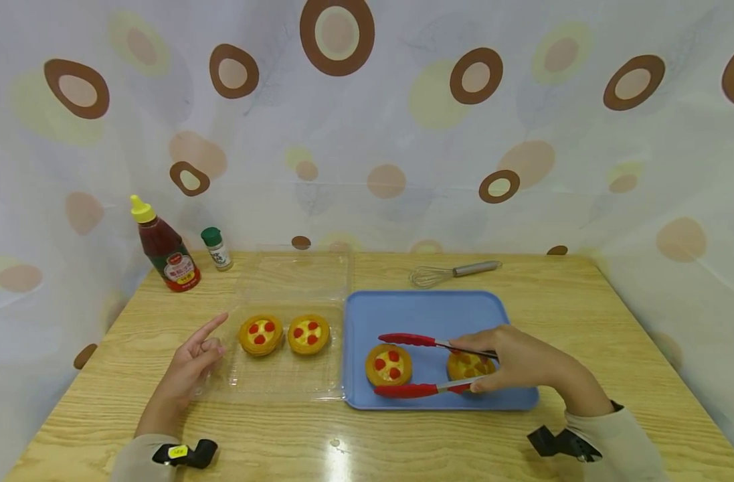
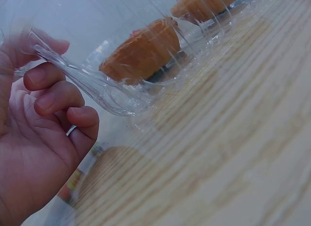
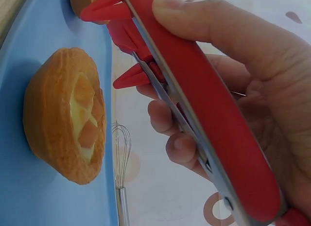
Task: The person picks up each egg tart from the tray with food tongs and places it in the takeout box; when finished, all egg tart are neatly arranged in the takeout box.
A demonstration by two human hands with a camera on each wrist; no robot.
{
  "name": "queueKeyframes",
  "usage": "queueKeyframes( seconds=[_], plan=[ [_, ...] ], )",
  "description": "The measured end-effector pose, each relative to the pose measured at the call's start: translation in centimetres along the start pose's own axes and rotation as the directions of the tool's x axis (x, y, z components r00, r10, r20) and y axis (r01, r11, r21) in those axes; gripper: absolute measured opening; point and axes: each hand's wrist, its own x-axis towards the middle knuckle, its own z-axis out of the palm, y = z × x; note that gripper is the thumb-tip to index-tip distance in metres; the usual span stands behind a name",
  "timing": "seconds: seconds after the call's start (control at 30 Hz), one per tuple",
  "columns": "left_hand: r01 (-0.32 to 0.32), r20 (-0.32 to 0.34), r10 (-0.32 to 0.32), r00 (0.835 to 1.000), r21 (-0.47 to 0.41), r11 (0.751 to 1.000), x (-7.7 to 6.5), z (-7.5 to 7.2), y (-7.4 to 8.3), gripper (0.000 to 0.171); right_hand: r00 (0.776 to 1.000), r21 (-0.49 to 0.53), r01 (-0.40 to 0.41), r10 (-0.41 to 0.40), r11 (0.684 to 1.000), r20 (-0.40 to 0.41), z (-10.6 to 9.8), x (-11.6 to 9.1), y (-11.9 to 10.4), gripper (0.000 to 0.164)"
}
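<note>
My right hand [image 1: 520, 360] grips a pair of red-and-steel tongs [image 1: 405, 391] over the blue tray. The spread tips of the tongs lie on either side of an egg tart with red toppings [image 1: 389, 365]. Under the tong arms sits another tart [image 3: 53, 114], topped with yellow-orange chunks. My left hand [image 1: 189, 368] holds the left rim of a clear plastic container [image 1: 282, 387], its fingers curled at the edge in the left wrist view and the index finger reaching along it. Inside the container are two red-topped tarts, a left one [image 1: 261, 335] and a right one [image 1: 308, 334].
The blue tray [image 1: 423, 304] stands against the container's right side. Behind it lies a whisk [image 1: 435, 275]. A ketchup bottle [image 1: 168, 254] and a green-capped shaker [image 1: 217, 249] stand at the back left. The container's raised lid [image 1: 294, 274] leans toward the patterned backdrop [image 1: 367, 127].
</note>
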Motion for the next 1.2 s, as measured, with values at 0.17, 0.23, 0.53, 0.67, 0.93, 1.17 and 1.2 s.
queueKeyframes(
  seconds=[0.17, 0.23, 0.53, 0.67, 0.93, 1.17, 1.2],
  plan=[
    [0.001, -0.005, -0.001, 1.0, 0.001, 1.0, 0.0, 0.1, 0.0, 0.057, 1.0, 0.032, -0.005, 0.005, 0.999, 0.007, 0.1, 0.2, 0.0, 0.058],
    [0.003, -0.009, -0.003, 1.0, 0.0, 1.0, 0.0, 0.1, 0.0, 0.057, 1.0, 0.039, -0.001, 0.001, 0.999, 0.003, 0.1, 0.2, 0.1, 0.057],
    [0.02, -0.023, -0.02, 1.0, 0.002, 1.0, 0.0, 0.3, 0.1, 0.056, 1.0, 0.062, 0.014, -0.013, 0.998, -0.011, 0.4, 0.1, 0.4, 0.054],
    [0.017, -0.017, -0.017, 1.0, 0.003, 1.0, 0.0, 0.3, 0.1, 0.056, 1.0, 0.099, 0.007, -0.005, 0.995, -0.018, 0.4, -0.1, 0.4, 0.055],
    [0.023, -0.025, -0.023, 0.999, 0.018, 1.0, 0.0, 0.3, 0.2, 0.055, 0.995, 0.169, 0.041, -0.024, 0.985, -0.099, -0.1, -0.5, 0.3, 0.053],
    [0.034, -0.039, -0.033, 0.999, 0.027, 0.999, 0.0, 0.2, 0.2, 0.054, 0.98, 0.137, 0.142, -0.12, 0.98, -0.156, -1.1, -0.1, -0.1, 0.052],
    [0.034, -0.039, -0.033, 0.999, 0.024, 0.999, 0.0, 0.2, 0.2, 0.054, 0.979, 0.132, 0.152, -0.13, 0.98, -0.159, -1.2, 0.1, -0.2, 0.052]
  ],
)
